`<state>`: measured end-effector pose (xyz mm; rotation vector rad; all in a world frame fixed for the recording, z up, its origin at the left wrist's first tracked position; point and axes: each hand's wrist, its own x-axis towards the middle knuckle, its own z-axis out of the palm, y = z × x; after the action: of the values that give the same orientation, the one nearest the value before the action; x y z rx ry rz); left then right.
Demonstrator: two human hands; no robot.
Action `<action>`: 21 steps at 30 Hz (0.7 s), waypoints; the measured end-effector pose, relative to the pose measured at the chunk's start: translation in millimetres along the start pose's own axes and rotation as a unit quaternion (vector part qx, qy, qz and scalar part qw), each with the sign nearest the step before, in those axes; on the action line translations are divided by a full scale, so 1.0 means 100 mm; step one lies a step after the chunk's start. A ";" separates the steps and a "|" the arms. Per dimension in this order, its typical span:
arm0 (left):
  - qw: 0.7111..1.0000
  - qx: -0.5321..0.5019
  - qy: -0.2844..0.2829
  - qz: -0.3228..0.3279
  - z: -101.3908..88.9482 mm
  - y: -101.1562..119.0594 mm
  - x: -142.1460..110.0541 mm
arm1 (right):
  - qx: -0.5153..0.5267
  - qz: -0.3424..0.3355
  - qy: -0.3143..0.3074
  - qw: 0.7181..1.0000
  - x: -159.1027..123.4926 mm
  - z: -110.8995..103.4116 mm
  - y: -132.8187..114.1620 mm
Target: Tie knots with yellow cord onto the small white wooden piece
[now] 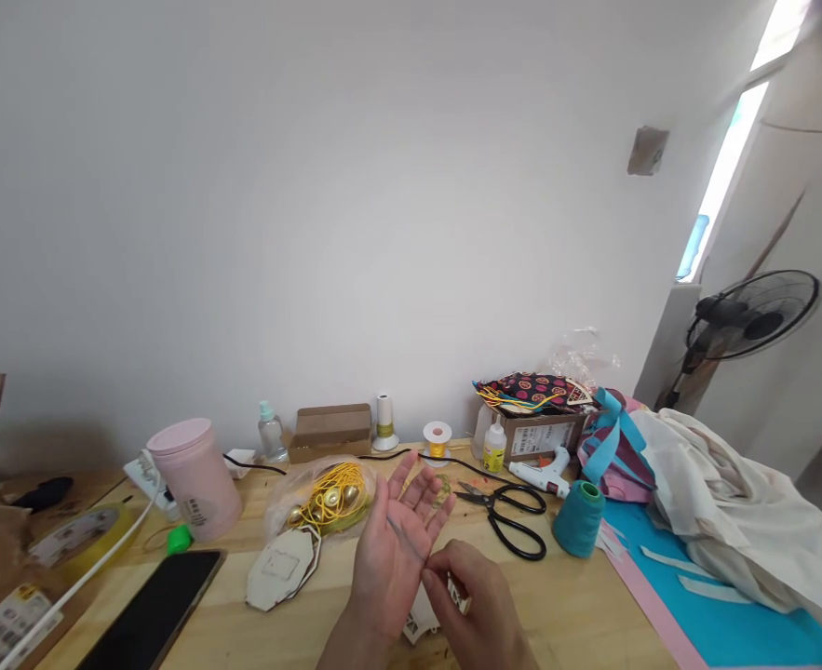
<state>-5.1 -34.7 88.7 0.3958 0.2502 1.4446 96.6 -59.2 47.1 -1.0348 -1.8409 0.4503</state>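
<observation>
My left hand [389, 558] is turned palm up, its fingers spread and slightly curled. Across that palm lies a thin grey strip [405, 538], too small to name more exactly. My right hand [477, 600] is closed in a pinch at the strip's lower end, beside the left palm. Beneath both hands a white cut-out piece [421, 619] rests on the wooden table [578, 623], partly hidden by them. Black-handled scissors [505, 512] lie to the right of the hands. On the left are a white octagonal piece [281, 568] and a plastic bag with yellow cord [337, 489] and gold bells.
Behind stand thread spools [384, 428], a glue bottle [494, 447] and a cardboard box [543, 433]. A glue gun [543, 475] and a teal thread cone [579, 521] are at right. Leftward are a phone [155, 609], a pink tumbler [197, 479] and yellow tape [96, 554].
</observation>
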 end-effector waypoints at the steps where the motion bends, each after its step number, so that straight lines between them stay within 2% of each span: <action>1: 1.000 0.000 0.001 -0.001 0.00 0.00 0.00 | 0.010 0.009 -0.002 1.000 0.00 0.00 0.00; 6: 1.000 -0.023 0.006 -0.014 0.02 -0.02 -0.01 | 0.071 0.054 -0.016 0.996 -0.01 0.00 0.03; 9: 0.997 -0.069 -0.017 -0.031 0.04 -0.01 -0.01 | 0.119 0.070 -0.023 0.990 0.00 -0.03 0.06; 11: 0.993 -0.101 -0.035 -0.046 0.05 0.00 -0.02 | 0.168 0.068 -0.005 0.983 0.01 -0.04 0.12; 13: 0.990 -0.121 -0.038 -0.054 0.06 0.00 -0.02 | 0.221 0.066 0.019 0.973 0.01 0.00 0.20; 15: 0.990 -0.132 -0.032 -0.047 0.06 0.01 0.00 | 0.251 0.068 0.003 0.966 0.00 0.08 0.29; 18: 0.993 -0.117 -0.017 -0.020 0.04 0.05 0.04 | 0.216 0.061 -0.067 0.972 -0.06 0.23 0.37; 21: 0.997 -0.072 0.006 0.026 -0.02 0.14 0.09 | 0.112 0.034 -0.089 0.989 -0.13 0.25 0.38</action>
<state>-17.5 -24.9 93.6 0.2785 0.1450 1.5068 94.7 -44.5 2.2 -0.9298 -1.8638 0.7927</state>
